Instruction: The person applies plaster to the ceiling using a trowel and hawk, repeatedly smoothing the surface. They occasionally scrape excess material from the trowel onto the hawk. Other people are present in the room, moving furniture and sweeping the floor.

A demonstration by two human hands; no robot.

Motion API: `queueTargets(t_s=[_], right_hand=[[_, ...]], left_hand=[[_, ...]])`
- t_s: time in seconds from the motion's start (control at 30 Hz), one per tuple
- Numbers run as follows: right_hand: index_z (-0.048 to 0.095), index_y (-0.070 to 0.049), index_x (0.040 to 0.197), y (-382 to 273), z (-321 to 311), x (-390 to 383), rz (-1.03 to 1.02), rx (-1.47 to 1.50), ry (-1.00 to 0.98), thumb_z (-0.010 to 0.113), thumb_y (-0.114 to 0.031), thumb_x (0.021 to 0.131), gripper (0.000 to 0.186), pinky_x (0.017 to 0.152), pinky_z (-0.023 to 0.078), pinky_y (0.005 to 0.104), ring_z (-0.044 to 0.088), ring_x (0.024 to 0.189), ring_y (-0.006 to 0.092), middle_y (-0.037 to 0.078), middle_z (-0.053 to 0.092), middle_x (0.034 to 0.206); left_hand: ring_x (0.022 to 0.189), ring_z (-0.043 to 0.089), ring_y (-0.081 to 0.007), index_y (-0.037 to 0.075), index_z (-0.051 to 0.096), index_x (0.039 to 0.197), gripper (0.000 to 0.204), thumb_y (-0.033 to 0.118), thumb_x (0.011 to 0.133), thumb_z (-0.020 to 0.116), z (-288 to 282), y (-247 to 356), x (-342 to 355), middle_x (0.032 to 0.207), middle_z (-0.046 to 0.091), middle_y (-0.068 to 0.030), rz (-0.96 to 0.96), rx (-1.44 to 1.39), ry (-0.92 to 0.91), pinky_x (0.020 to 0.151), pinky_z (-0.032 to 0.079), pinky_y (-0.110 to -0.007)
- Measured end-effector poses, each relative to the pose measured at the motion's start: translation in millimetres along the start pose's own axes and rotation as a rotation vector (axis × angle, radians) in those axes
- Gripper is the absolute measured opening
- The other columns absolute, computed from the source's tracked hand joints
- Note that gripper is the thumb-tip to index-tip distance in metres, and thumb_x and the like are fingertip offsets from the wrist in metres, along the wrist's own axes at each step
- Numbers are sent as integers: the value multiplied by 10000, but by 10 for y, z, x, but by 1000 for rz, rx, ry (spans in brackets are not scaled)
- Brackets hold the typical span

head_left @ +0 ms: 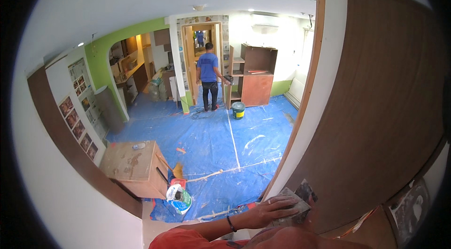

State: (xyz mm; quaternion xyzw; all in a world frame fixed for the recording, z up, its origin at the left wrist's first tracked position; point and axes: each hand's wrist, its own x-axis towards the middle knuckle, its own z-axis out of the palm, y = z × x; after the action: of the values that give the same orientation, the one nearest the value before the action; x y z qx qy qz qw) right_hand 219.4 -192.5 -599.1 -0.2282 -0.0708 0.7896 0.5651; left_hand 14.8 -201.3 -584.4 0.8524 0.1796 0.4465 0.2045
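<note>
My left hand (282,208), with a dark bracelet at the wrist, reaches in from the lower edge. Its fingers lie across a flat grey plate, probably a putty blade (299,205), and grip it. Just beyond that blade is a second dark, grey-smeared flat piece (307,190). My right arm (296,236) shows at the bottom, close to the left hand. Of my right hand (310,221) only a blurred part shows behind the plate, its fingers hidden. Both hands are beside the brown wood panel (371,103).
Blue plastic sheeting (211,141) covers the floor. At the left are a dusty wooden cabinet (127,157), a broom (177,170) and a white-green bucket (180,202). Further off, a person in blue (208,68) faces away near a doorway, a dark green bucket (238,110) and a shelf unit (257,75).
</note>
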Motion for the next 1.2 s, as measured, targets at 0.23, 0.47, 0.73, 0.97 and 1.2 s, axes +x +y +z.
queueTargets(t_s=[0.23,0.47,0.73,0.97,1.2], right_hand=[[564,-74,1328,164,427,311,-197,-31,2,505,-414,1025,460,1006,520,527,646,1144,323,143,655,1248],[578,-65,1313,484,438,812,86,-97,29,582,-350,1005,420,986,544,547,672,1115,331,138,679,1209],[593,-37,1285,587,434,1160,97,-114,43,546,-311,1022,383,955,567,527,695,1066,318,153,693,1178],[589,-43,1283,636,603,1309,-24,-130,59,522,-329,1031,387,976,561,509,697,1064,315,148,694,1178],[396,-33,1490,524,1223,1477,-630,-240,-255,451,-304,1063,509,1156,394,443,503,1332,254,162,498,1447]], left_hand=[[1279,559,-331,83,607,1318,378,-10,952,585,-623,-532,-335,1344,617,-126,-334,212,78,1031,489,-456],[955,668,-158,7,562,1303,349,228,1035,598,-843,-914,-198,1106,690,-60,-644,-1176,917,848,561,-346],[927,701,-153,-1,556,1330,382,245,1039,592,-828,-1394,-548,1135,700,-71,-1027,-1360,324,837,582,-313],[925,701,-160,8,579,1277,356,207,996,664,-1148,-1684,-623,1110,704,-61,-1012,-1172,582,849,589,-330],[1133,629,-210,33,528,1372,446,82,956,681,-1765,-1426,-325,1265,632,-79,-693,-942,1027,983,538,-381]])
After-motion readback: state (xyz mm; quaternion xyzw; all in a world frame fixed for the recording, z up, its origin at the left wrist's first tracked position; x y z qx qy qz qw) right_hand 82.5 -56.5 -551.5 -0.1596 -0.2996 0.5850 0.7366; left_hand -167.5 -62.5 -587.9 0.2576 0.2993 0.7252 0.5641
